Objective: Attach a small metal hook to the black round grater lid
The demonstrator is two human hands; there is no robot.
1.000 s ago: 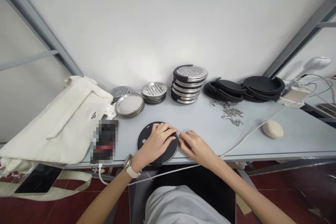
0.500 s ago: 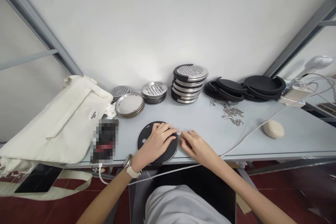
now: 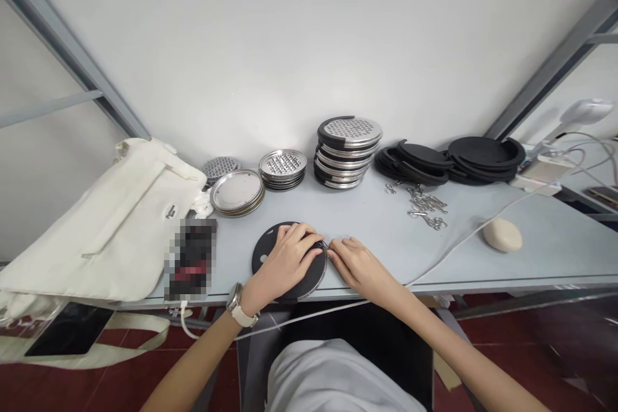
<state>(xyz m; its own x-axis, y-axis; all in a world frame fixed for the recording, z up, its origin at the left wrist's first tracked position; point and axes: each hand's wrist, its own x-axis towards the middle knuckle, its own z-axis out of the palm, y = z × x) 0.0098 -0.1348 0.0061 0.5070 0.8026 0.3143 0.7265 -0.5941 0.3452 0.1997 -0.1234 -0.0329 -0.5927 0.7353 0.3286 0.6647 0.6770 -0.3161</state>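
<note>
A round black disc with a metal edge on its right side lies near the table's front edge. My left hand rests across it, fingers bent and closed over its upper right rim. At that rim, a small shiny metal piece shows between the two hands; its exact shape is mostly hidden by fingers. My right hand is closed in a pinch on this metal piece, just off the disc's right side. Further right lie several loose small metal clips, much like it in finish.
Behind stand a stack of grater discs with black rims, smaller grater plates, plain metal discs and black round holders. A white bag sits left. A white cable crosses the table near a beige rounded object.
My right hand has shifted slightly left, closer to the disc's rim, and less of the metal piece shows. The left hand stays on the disc.
</note>
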